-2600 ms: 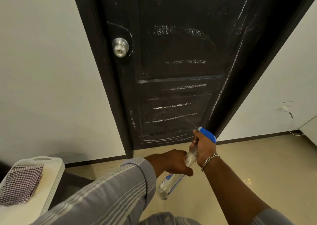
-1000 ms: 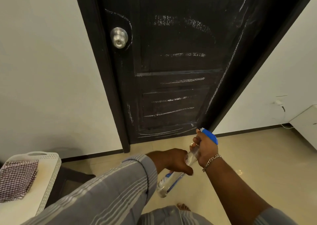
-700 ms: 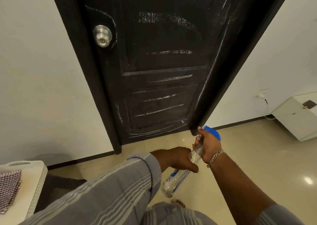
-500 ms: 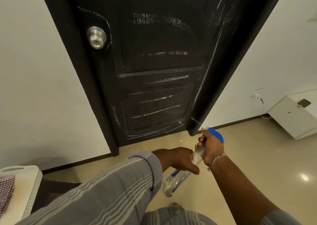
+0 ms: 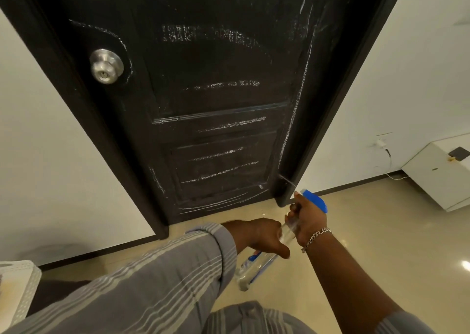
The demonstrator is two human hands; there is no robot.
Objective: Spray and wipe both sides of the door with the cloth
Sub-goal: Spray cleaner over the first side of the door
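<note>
Blue-topped spray bottle (image 5: 256,266) in both hands

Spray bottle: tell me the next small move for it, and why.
Probably squeeze the trigger again and sweep the nozzle left along the bottom panel. The right hand grips the neck of the spray bottle, the left hand steadies its body, and the blue head points at the lower right corner of the door. White streaks cover the door's panels, and neither hand holds a cloth.

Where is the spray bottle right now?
In the head view, the spray bottle sits low, right of centre, gripped by both hands; its blue nozzle points at the dark door's bottom right corner.
</note>
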